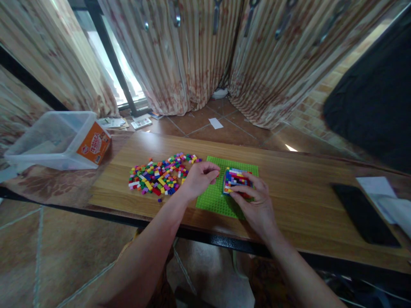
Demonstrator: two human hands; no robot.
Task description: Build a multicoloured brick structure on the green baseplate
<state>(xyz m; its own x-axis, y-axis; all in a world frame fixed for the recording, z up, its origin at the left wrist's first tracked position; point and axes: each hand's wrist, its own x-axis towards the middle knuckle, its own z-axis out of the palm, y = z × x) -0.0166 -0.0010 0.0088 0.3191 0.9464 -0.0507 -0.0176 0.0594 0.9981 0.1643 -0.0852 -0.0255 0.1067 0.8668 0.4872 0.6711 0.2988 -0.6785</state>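
Observation:
A green studded baseplate [212,201] lies on the wooden table. On it stands a low block built of many-coloured toy bricks [233,174]. My right hand [257,201] reaches over this block from the right, thumb at its near side and fingers curled across its top, gripping it. Left of the block, my left hand [199,177] hovers over the baseplate's left part, its fingers pinched together. A tiny bit of a red brick [218,174] shows at its fingertips; most of it is hidden. Beside that hand spreads a pile of loose bricks [157,177] in many colours.
A clear plastic bin [58,145] with an orange label stands at the table's left end. To the right lie a black phone-like slab [364,214] and white paper [375,192]. The table's dark front edge [221,244] runs below my forearms. Curtains hang behind.

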